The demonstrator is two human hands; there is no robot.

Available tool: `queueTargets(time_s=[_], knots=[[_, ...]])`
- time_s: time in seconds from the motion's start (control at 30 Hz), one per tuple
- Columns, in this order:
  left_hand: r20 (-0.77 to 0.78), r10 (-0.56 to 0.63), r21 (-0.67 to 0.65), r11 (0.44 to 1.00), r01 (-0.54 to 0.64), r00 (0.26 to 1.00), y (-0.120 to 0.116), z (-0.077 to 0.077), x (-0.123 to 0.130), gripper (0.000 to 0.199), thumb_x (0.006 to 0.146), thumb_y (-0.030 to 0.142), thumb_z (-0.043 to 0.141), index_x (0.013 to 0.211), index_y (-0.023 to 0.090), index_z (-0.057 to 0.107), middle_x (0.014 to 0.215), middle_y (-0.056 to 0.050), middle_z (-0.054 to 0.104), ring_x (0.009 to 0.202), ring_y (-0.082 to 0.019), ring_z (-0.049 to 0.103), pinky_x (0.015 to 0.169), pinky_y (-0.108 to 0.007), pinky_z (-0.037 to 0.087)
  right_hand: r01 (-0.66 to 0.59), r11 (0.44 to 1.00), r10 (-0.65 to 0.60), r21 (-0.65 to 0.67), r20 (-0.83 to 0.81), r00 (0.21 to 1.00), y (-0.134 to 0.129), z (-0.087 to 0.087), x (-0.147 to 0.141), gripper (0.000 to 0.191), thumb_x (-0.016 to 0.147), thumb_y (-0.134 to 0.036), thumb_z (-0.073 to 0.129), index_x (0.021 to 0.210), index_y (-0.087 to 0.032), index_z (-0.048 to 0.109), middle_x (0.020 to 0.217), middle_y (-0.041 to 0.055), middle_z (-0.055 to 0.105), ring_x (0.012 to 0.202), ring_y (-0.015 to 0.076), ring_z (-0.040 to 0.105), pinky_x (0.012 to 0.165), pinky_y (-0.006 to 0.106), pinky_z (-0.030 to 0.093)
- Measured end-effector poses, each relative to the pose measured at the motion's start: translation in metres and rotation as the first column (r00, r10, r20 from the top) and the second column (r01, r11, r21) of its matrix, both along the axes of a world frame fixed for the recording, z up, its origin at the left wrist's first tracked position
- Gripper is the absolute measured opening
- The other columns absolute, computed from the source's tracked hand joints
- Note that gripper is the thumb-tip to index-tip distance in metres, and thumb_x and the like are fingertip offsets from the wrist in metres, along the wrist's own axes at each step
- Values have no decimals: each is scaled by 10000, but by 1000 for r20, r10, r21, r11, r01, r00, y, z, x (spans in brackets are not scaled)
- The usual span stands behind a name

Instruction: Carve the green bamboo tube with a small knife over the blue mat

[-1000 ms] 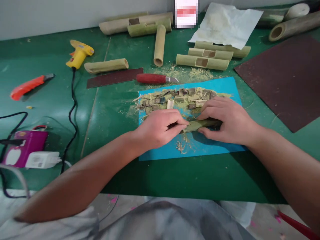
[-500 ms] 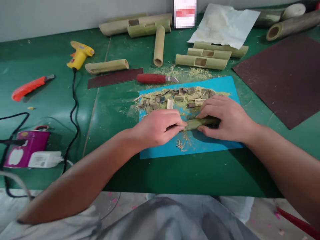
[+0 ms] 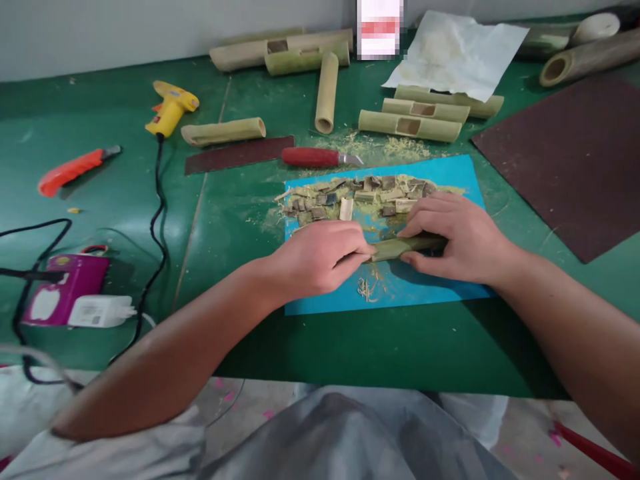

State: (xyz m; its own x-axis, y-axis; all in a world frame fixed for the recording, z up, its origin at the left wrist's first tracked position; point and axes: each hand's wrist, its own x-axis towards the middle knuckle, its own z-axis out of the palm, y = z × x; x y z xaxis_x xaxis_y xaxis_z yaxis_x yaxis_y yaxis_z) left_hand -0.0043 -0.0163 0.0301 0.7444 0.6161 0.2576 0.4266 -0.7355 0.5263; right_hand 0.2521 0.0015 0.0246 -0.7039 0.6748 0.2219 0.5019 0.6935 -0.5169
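Observation:
Low over the blue sheet (image 3: 320,305), both hands are on a green bamboo piece (image 3: 390,250). My left hand (image 3: 325,257) is closed, with thumb and index finger pinched at the bamboo's left end; its palm side is hidden. My right hand (image 3: 450,233) wraps around the right part, fingers on the far side and thumb on the near side. Small bamboo chips (image 3: 367,197) and shavings lie heaped along the sheet's far half. A few curled shavings (image 3: 367,289) are scattered just below the bamboo.
Beyond the sheet lies a red-handled knife (image 3: 310,157) near a brown strip (image 3: 235,156). Cut bamboo tubes (image 3: 430,128) sit farther back. To the left are a yellow glue gun (image 3: 170,110), an orange utility knife (image 3: 75,170) and a purple power box (image 3: 70,287) with cords. A brown sheet (image 3: 565,160) is right.
The whole scene has shifted slightly right in the view as the head turned. Both hands keep their hold on the bamboo piece, with almost no other movement.

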Motion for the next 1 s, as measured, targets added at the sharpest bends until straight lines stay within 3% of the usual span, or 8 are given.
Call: queueTargets(time_s=[0.37, 0.53, 0.7, 0.9, 1.0], knots=[[11, 6, 6, 1000, -7, 1000, 1, 1, 2, 188, 985, 182, 517, 856, 162, 653, 760, -16, 644, 710, -133, 617, 653, -239, 466, 2, 1000, -2, -10, -7, 1000, -1, 1, -1, 79, 782, -315, 672, 796, -263, 614, 834, 47, 664, 829, 251, 604, 740, 408, 425], [-91, -39, 164, 985, 54, 995, -2, 2, 3, 271, 1015, 192, 462, 816, 155, 643, 761, -34, 641, 711, -146, 607, 641, -257, 467, 0, 1000, -1, -26, -7, 1000, 0, 1, 0, 78, 785, -334, 678, 819, -273, 642, 843, 38, 672, 852, 255, 613, 763, 413, 422], [-204, -34, 386, 916, 112, 978, -8, 2, 2, 306, 1018, 167, 415, 827, 148, 653, 822, -65, 669, 738, -168, 606, 635, -283, 473, -10, 999, 10, -32, 18, 1000, 2, 3, -1, 90, 796, -363, 660, 791, -275, 639, 833, 40, 662, 839, 253, 606, 748, 410, 409], [-244, -13, 449, 885, 125, 970, -11, 1, 1, 275, 1005, 152, 438, 843, 141, 661, 809, -57, 667, 710, -159, 593, 603, -279, 461, -5, 999, 5, -34, -1, 1000, 2, 3, -2, 90, 793, -360, 665, 788, -275, 635, 819, 38, 659, 819, 248, 598, 739, 401, 403], [-222, -20, 431, 895, 116, 975, -8, 0, 1, 294, 1017, 162, 429, 843, 143, 665, 811, -56, 667, 725, -156, 604, 616, -275, 470, -10, 999, 11, -34, 10, 1000, 2, 3, -1, 110, 792, -377, 662, 787, -273, 629, 819, 36, 657, 815, 245, 593, 739, 399, 401]])
